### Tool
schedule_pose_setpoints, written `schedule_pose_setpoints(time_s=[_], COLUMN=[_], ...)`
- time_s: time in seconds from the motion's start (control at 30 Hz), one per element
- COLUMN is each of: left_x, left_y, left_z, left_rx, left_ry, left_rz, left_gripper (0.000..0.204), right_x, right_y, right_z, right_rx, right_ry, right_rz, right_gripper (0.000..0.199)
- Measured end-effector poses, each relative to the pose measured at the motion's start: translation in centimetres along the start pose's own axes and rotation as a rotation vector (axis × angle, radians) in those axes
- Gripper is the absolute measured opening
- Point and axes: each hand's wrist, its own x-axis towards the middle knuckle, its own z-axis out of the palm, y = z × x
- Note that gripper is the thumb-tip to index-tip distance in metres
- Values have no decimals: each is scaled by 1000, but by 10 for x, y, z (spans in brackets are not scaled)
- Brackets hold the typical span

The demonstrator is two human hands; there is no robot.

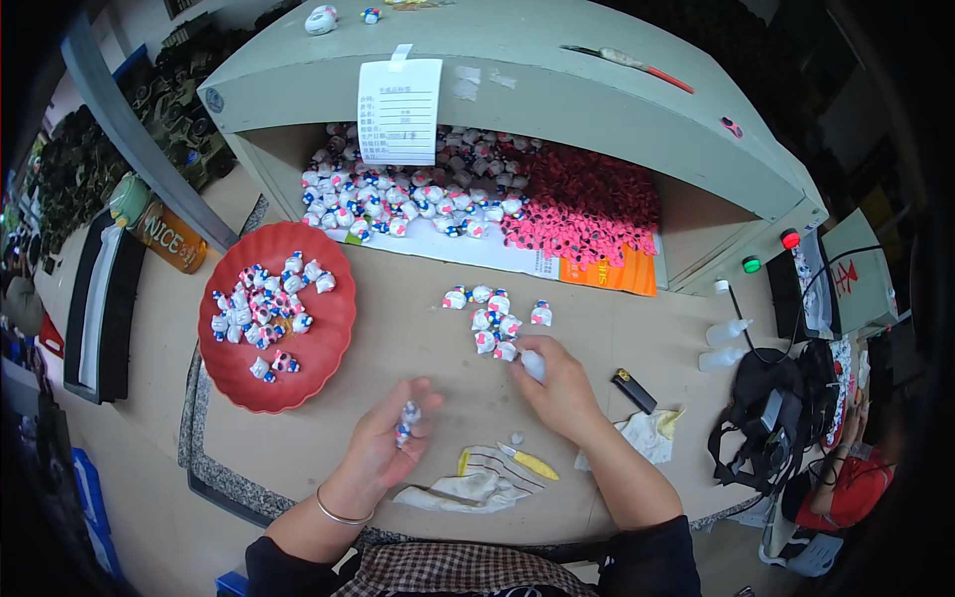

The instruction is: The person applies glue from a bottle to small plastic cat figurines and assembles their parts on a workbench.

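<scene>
My left hand point(383, 438) holds a small white toy figure point(407, 417) with blue and pink marks between its fingertips, low over the table. My right hand point(560, 390) grips a small white squeeze bottle point(533, 365), its tip pointing toward a cluster of several similar figures point(494, 318) standing on the table just beyond it. A red round plate point(328, 343) to the left carries several more figures point(261, 310).
An open grey box point(557, 109) at the back holds piles of white figures point(398, 199) and pink pieces point(582, 204), with a paper slip point(399, 109) on its front. A rag point(468, 488), yellow-handled knife point(529, 461), black lighter point(634, 390) and clear bottles point(724, 343) lie nearby.
</scene>
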Motion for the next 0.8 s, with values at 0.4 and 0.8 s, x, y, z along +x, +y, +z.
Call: schedule_pose_setpoints(time_s=[0.4, 0.8], left_x=[-13, -8], left_y=[-10, -34], left_z=[17, 8], left_rx=[571, 307], left_ry=[-19, -96], left_rz=[-155, -99], left_gripper=[31, 37], right_x=[-54, -79], right_y=[-25, -31], right_z=[-20, 27], right_rx=[697, 766], right_ry=[-110, -83], right_rz=[10, -175], right_gripper=[39, 38])
